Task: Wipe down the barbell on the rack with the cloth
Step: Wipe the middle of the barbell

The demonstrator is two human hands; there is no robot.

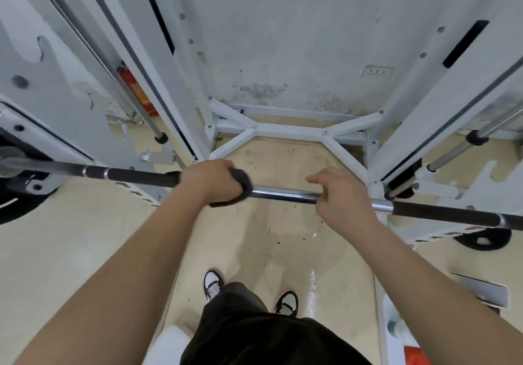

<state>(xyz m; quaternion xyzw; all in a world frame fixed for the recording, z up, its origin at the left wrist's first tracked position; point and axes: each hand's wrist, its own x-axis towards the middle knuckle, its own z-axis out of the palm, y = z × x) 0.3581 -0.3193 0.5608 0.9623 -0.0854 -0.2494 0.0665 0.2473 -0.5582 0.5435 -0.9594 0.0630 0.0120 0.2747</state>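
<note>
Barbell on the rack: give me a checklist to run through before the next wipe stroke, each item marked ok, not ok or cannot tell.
1. Cloth wrapped around the barbell: ok.
2. Left hand closed over the cloth: ok.
3. Right hand steadying the bare chrome: ok.
4. Chrome between the hands free of obstacles: ok.
5. Bar seated in the rack at both ends: cannot tell.
6. Cloth damp or clean: cannot tell.

The long steel barbell (285, 194) runs level across the white metal rack (297, 131), its middle bright chrome, with dark grip sections toward each upright. A dark grey cloth (240, 179) is wrapped around the bar left of centre.
</note>
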